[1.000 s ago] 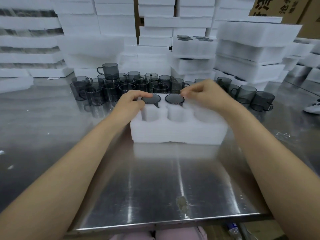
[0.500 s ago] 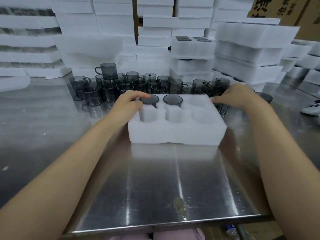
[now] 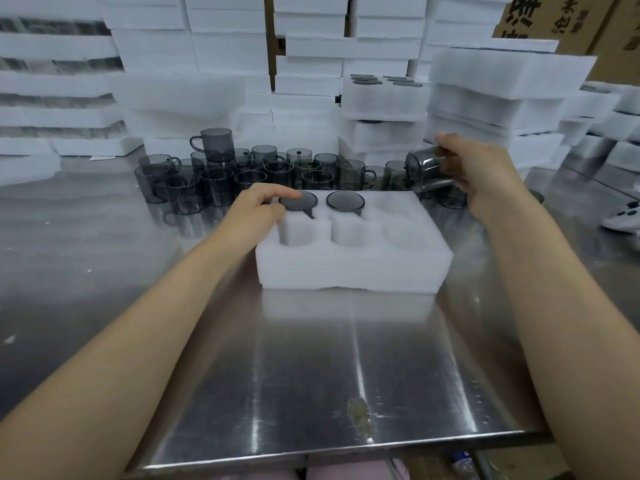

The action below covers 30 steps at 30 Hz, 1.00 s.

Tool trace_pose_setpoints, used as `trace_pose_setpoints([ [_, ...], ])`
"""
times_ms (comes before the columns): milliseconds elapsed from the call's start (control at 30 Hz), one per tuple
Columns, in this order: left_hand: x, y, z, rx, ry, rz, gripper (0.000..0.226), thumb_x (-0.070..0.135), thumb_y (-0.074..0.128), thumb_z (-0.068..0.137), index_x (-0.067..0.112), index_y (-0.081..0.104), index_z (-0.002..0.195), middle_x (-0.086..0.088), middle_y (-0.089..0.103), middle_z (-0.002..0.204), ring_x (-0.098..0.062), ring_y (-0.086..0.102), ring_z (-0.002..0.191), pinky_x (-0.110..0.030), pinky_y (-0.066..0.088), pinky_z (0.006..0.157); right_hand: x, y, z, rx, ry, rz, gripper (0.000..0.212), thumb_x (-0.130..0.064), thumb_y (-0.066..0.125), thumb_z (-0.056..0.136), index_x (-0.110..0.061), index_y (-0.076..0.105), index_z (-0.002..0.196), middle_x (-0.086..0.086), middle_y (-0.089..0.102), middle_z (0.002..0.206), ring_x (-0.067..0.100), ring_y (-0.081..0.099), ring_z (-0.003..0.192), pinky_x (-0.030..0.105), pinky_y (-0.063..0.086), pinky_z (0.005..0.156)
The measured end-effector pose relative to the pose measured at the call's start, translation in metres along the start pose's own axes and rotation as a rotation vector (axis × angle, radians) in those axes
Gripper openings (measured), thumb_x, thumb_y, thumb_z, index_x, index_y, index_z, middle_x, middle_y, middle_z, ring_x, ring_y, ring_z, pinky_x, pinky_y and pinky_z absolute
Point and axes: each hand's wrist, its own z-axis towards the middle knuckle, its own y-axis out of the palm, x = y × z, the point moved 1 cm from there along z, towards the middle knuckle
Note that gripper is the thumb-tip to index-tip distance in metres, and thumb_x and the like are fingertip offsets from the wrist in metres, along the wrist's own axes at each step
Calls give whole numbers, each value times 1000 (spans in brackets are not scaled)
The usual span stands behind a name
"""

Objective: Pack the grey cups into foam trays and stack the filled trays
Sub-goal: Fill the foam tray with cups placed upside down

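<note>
A white foam tray (image 3: 353,268) lies mid-table with six round pockets. Two grey cups sit upside down in its far row, one at the far left (image 3: 298,200) and one in the far middle (image 3: 345,200). My left hand (image 3: 258,211) rests on the tray's far left corner, fingertips on the left cup's base. My right hand (image 3: 479,174) grips a grey cup (image 3: 424,166), tilted on its side in the air just beyond the tray's far right corner. A cluster of loose grey cups (image 3: 221,181) stands behind the tray.
The steel table (image 3: 311,375) ends in a front edge near me. Stacks of white foam trays (image 3: 498,98) rise behind and to the right of the cups, some holding cups. Cardboard boxes (image 3: 561,19) stand at the top right. A shoe (image 3: 623,216) shows at the right edge.
My right hand left the tray, reached to the cups at the right, and now holds one lifted and tilted. My left hand has stayed on the tray's far left corner.
</note>
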Motion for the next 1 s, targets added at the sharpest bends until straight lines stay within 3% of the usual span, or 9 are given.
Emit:
trace_pose_setpoints([
  [167,-1,0,1,-4,-1,-5,52,-5,46,81,42,68,83,14,53,101,5,51,83,-9,37,70,2,3,-1,-278,230,318,16,-37,61,90,-23,61,82,-10,65,69,9,65,76,34,48,86],
  [267,-2,0,2,4,5,-2,53,-6,46,81,42,68,83,13,53,102,2,51,83,-12,37,73,1,1,-3,-391,293,390,5,-20,57,89,-17,60,89,-6,67,74,11,67,73,33,50,84],
  [367,-3,0,2,6,7,-11,53,-6,45,82,41,68,83,13,54,104,0,51,86,-15,38,75,3,4,-3,-433,262,369,14,-5,55,88,-16,62,94,-4,71,85,10,68,79,28,53,76],
  [533,-2,-1,1,-5,5,-16,52,-6,45,81,41,68,84,12,54,107,3,51,88,-14,38,75,2,11,-5,-301,70,250,20,-1,65,84,-5,69,104,1,73,80,6,67,70,9,45,52],
  [667,-1,0,1,-3,-1,-11,52,-7,45,81,40,68,84,11,54,109,2,51,88,-14,38,75,0,16,-14,-139,-142,-20,18,-12,80,73,-15,72,88,-6,71,65,-1,57,47,8,35,41],
  [800,-1,0,1,-9,2,-1,50,-6,46,83,39,68,86,7,54,112,-4,51,92,-17,38,79,-4,29,-22,-39,-280,-239,15,-17,85,62,-15,71,68,-3,67,62,6,55,52,17,42,53],
  [900,0,0,0,-11,-3,5,50,-6,45,84,39,67,87,10,53,107,-3,50,92,-15,36,77,-5,37,-29,-14,-334,-355,25,-12,82,61,4,67,72,25,69,80,12,49,64,31,42,60],
  [1000,2,0,-1,-11,-8,3,50,-6,44,84,38,67,88,12,52,104,1,49,90,-14,36,75,-8,42,-37,16,-388,-443,19,-10,83,65,0,71,76,20,72,80,14,58,64,34,53,63],
])
